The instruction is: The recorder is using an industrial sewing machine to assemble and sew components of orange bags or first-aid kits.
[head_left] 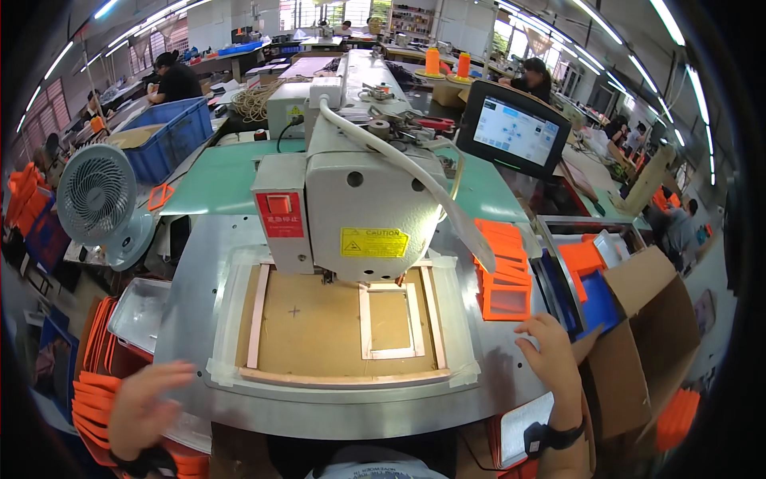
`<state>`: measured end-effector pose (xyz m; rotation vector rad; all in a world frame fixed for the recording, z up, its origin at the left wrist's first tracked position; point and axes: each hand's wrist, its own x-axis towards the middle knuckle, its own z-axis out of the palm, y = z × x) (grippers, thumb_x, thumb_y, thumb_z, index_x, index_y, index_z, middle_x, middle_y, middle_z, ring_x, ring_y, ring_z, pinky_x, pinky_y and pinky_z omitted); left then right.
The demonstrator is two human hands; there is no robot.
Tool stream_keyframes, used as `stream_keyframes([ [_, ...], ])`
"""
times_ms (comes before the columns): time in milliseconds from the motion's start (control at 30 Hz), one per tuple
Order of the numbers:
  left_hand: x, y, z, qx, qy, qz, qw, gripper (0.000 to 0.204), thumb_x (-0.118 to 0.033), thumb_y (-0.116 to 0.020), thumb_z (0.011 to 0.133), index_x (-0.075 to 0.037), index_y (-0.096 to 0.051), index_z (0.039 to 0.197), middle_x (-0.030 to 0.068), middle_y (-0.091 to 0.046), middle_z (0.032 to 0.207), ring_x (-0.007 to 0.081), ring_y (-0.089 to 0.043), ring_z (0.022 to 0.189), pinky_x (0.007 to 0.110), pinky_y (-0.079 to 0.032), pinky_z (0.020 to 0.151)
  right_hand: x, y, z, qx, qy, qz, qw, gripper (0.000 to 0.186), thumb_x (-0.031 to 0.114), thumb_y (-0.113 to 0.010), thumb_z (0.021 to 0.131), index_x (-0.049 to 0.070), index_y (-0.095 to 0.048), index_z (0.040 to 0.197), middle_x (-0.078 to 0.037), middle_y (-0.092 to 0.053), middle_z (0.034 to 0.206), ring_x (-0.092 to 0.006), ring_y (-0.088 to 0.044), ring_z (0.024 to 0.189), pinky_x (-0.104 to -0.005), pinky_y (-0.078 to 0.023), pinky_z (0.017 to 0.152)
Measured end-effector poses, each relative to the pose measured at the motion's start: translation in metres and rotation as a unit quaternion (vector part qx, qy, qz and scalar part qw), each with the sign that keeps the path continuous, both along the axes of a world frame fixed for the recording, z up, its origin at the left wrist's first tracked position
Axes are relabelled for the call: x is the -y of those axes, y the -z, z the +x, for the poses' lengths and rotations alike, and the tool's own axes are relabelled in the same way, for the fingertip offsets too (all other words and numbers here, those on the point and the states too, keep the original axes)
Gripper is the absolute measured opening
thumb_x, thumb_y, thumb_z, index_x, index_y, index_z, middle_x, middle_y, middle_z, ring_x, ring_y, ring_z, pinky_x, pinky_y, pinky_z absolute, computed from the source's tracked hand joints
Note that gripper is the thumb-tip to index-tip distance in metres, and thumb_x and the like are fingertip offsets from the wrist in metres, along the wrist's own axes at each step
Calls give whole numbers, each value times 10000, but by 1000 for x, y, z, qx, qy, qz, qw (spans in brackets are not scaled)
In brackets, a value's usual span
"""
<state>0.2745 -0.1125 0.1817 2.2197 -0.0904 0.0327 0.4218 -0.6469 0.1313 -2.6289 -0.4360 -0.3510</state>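
Note:
My left hand (148, 405) hovers at the lower left, fingers stretched out and slightly blurred, with nothing in it. Beside it lies a stack of orange pieces (94, 403). My right hand (550, 351) is raised over the table's right side, its bent fingers apart and holding nothing. Just beyond its fingertips lie several overlapping orange frames (506, 302). Between my hands, a tan template board (315, 331) edged with pale strips lies under the head of a large sewing machine (371, 211). A pale rectangular frame (417, 319) sits on the board's right part.
A touchscreen (511, 130) stands at the back right, near two orange thread cones (432, 61). An open cardboard box (650, 351) is at the right. On the left are a fan (97, 188), a blue crate (171, 144) and a metal tray (140, 315). Other people sit farther back.

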Motion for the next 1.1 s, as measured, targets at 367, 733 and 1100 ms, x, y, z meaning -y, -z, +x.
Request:
stream_keyframes([
  [367,174,75,180,61,391,309,865,732,-503,-531,985,-70,-321,1538,198,-260,1615,402,-246,1494,676,-240,1132,28,3,78,-6,-26,-130,991,494,174,-839,709,12,-626,1125,-138,-590,1143,-350,-568,1108,-438,-476,935],
  [733,63,69,132,14,258,359,897,747,-539,-551,951,-40,-405,1488,153,-393,1557,341,-320,1468,620,-237,1166,36,7,81,-27,-27,-83,996,422,121,-820,707,42,-600,1059,-118,-617,1026,-313,-588,992,-393,-470,841],
  [1100,98,53,165,124,315,233,912,403,-136,-628,886,19,-604,1258,195,-571,1354,381,-528,1261,426,-438,1069,-23,-32,94,-337,-107,258,899,174,34,-690,857,28,-660,1028,-1,-644,902,-71,-587,812,-252,-482,682],
])
